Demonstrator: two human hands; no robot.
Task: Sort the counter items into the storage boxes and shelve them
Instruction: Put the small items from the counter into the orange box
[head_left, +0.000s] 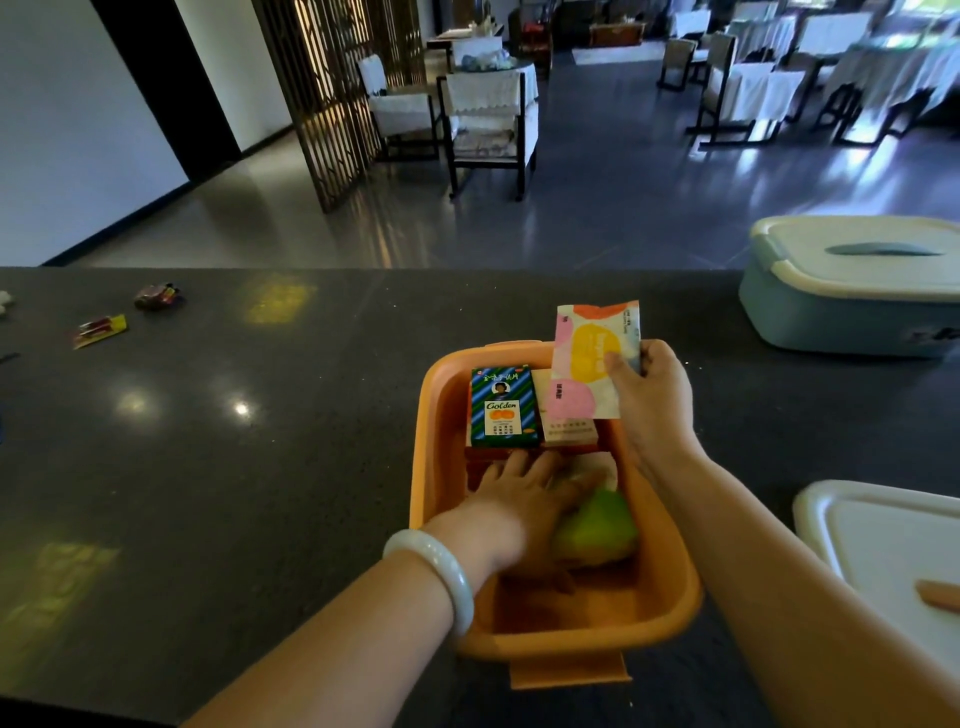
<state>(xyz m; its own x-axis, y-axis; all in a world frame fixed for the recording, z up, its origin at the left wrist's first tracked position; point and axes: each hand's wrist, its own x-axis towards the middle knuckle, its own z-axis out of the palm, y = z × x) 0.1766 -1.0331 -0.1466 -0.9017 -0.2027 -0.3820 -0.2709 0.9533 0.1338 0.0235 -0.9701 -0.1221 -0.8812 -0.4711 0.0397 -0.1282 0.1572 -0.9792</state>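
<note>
Pinching the packet (592, 364) upright over the orange box (441, 395), the right hand (649, 400) readies to slot it in; the left hand (519, 493) lies flat-fingered inside, likely steadying the contents.

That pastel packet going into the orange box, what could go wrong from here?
1. The packet is pinched only at one edge by the right hand, so it might slip or land crooked.
2. The left hand lies inside the orange box on a green item, which may crowd the drop.
3. Small packets lie far left on the counter and could be overlooked.
</note>
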